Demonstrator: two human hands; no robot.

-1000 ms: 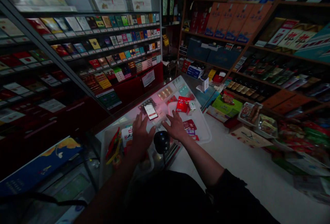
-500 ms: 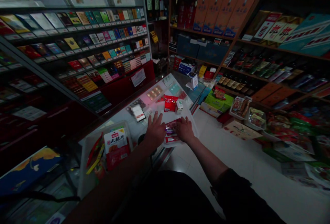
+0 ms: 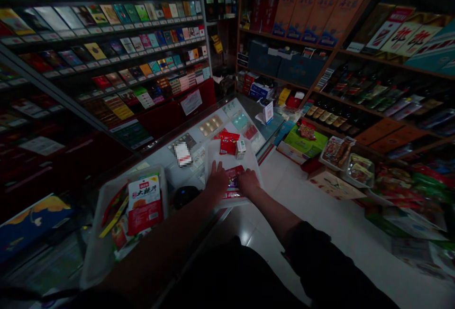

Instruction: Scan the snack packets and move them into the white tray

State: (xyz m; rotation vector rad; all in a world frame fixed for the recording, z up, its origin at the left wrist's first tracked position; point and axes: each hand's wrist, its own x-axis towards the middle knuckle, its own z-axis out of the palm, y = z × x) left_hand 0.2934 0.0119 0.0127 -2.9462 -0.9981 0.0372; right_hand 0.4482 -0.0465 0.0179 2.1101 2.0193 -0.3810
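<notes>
A white plastic tray [image 3: 253,157] rests on the glass counter. In its near half lies a dark red and purple snack packet [image 3: 233,176], with another red packet [image 3: 232,195] just below it. My left hand [image 3: 216,182] is at the left end of the dark red packet, fingers pointing forward and thumb against it. My right hand [image 3: 249,183] has its fingers curled over the right end; they hide part of the packet. Toward the tray's far side are a bright red packet [image 3: 229,143] and a small white-and-green box [image 3: 241,149].
A phone with a blurred screen [image 3: 183,154] lies on the glass counter [image 3: 159,157]. To the left stands a bin [image 3: 93,233] of snack bags, with a black round object [image 3: 186,196] beside it. Cigarette shelves line the left; bottles, cartons and snack boxes fill the right.
The left hand's spread fingers have drawn in at the packet. My right hand's fingers have curled more tightly. The tray appears slightly further left as the view shifts.
</notes>
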